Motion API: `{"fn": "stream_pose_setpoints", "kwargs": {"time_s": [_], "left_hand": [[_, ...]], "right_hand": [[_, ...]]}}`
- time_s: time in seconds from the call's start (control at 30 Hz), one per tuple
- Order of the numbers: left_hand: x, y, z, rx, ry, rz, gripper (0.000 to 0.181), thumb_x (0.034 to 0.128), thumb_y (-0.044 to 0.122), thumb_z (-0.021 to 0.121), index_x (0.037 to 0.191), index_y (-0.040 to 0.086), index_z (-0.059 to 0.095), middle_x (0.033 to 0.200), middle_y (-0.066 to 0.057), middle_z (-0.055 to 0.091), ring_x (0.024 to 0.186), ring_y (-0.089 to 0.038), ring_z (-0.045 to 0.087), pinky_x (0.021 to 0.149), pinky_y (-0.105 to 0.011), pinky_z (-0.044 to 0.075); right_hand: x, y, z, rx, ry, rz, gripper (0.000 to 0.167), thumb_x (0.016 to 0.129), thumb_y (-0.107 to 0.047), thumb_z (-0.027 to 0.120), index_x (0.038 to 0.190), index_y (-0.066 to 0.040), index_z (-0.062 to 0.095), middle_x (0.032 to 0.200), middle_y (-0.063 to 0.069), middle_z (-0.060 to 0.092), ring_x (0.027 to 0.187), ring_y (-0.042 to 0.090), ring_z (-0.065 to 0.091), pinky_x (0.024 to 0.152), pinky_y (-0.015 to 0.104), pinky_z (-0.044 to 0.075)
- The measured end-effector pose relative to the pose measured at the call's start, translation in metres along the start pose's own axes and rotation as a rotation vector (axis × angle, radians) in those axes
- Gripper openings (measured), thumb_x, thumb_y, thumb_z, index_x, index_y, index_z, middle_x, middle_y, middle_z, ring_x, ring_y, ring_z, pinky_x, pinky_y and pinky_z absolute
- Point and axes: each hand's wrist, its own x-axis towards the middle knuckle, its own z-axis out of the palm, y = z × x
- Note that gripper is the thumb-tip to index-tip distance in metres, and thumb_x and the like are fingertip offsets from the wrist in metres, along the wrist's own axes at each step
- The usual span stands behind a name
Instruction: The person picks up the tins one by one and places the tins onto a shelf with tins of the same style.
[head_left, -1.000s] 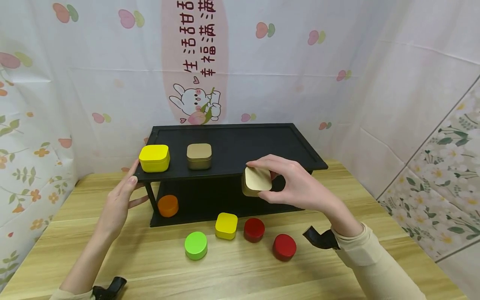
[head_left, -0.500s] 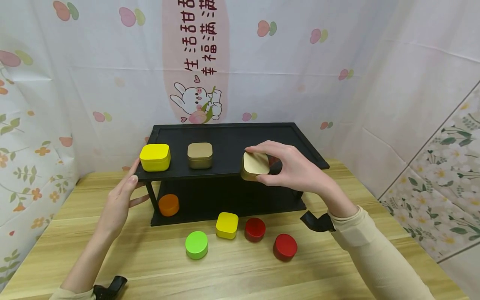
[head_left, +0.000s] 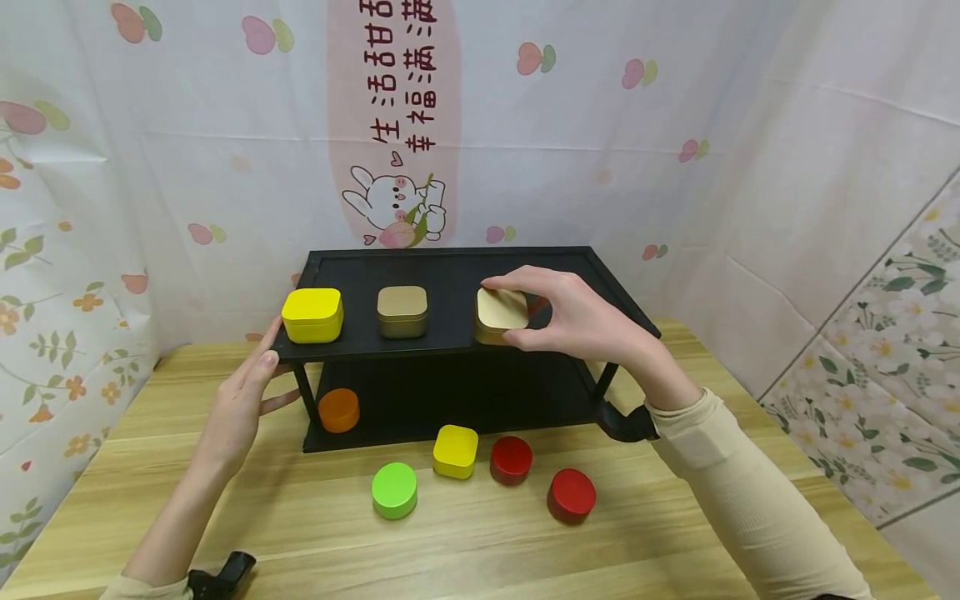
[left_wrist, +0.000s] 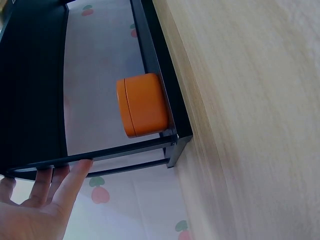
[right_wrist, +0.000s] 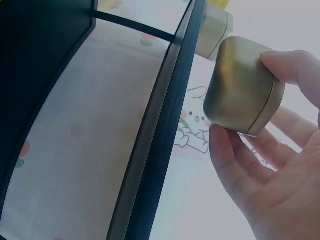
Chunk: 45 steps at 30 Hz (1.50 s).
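My right hand pinches a gold square tin by its sides, thumb toward the front. In the right wrist view the tin hangs beside the top board's edge, apart from it. My left hand touches the left end of the black two-tier shelf, thumb at the front corner. The left wrist view has its fairly straight fingers against the board's edge. On the upper tier stand a yellow square tin and another gold tin. An orange tin is on the lower tier, at left.
On the wooden table before the shelf lie a green round tin, a yellow square tin and two red round tins. A patterned cloth hangs behind the shelf.
My right hand has moved up, back and slightly left with the gold tin, from before the shelf to the upper tier's front edge. The left hand stays at the shelf's end.
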Motion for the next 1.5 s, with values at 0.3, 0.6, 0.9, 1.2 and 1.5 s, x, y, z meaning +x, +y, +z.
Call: {"fn": "stream_pose_setpoints", "kwargs": {"time_s": [0.3,0.6,0.9,1.2,1.5], "left_hand": [[0.000,0.000,0.000,-0.011,0.004,0.005,0.051,0.1128,0.042,0.030,0.163,0.041,0.019,0.174,-0.007,0.017,0.117,0.009,0.049,0.083,-0.011,0.058],[0.000,-0.001,0.000,-0.015,-0.001,0.001,0.051,0.1128,0.042,0.030,0.163,0.041,0.019,0.174,-0.007,0.017,0.118,0.006,0.048,0.084,-0.012,0.058],[0.000,-0.001,0.001,-0.016,0.006,0.001,0.051,0.1127,0.042,0.031,0.163,0.041,0.020,0.174,-0.007,0.017,0.118,0.008,0.048,0.083,-0.012,0.058],[0.000,-0.001,0.001,-0.009,0.005,0.004,0.051,0.1128,0.043,0.030,0.163,0.041,0.020,0.175,-0.004,0.016,0.121,0.005,0.047,0.084,-0.012,0.058],[0.000,-0.001,0.001,-0.021,0.003,0.006,0.051,0.1127,0.042,0.031,0.163,0.040,0.020,0.174,-0.004,0.017,0.119,0.006,0.047,0.084,-0.012,0.058]], "right_hand": [[0.012,0.006,0.002,0.004,-0.042,0.037,0.060,0.089,-0.013,0.078,0.146,-0.012,0.058,0.143,0.006,0.063,0.114,0.021,0.059,0.092,0.041,0.061],[0.019,0.010,0.002,0.001,-0.070,0.064,0.061,0.090,-0.010,0.078,0.147,-0.011,0.057,0.146,0.008,0.062,0.118,0.023,0.059,0.096,0.041,0.061],[0.026,0.015,0.004,-0.002,-0.117,0.070,0.061,0.093,-0.013,0.076,0.150,-0.012,0.055,0.149,0.008,0.059,0.116,0.022,0.058,0.096,0.039,0.060],[0.029,0.017,0.004,0.000,-0.165,0.102,0.060,0.095,-0.016,0.074,0.152,-0.014,0.053,0.151,0.008,0.057,0.115,0.022,0.058,0.096,0.037,0.058],[0.029,0.017,0.005,0.007,-0.207,0.113,0.060,0.097,-0.019,0.072,0.153,-0.012,0.050,0.156,0.008,0.052,0.125,0.024,0.056,0.104,0.041,0.055]]}}
